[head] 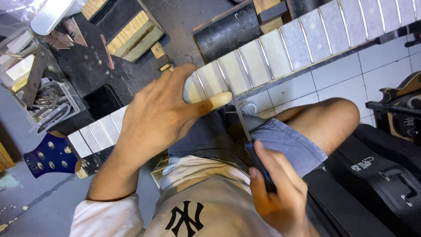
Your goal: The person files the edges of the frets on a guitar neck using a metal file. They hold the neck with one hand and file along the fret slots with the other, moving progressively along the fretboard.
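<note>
Both our hands work: left hand (164, 112) clamps the guitar neck (272, 52) steady, right hand (278, 193) grips the file (245, 127) across a fret.

Soft, even light is falling from above; glare is whitening the far left corner, edges bending slightly.

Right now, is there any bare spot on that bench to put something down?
A bare dark patch of bench lies between the wood blocks and the clear plastic trays. The trays and far-left corner are crowded. The guitar neck is taken: the left hand grips it, the right hand holds a file.
</note>
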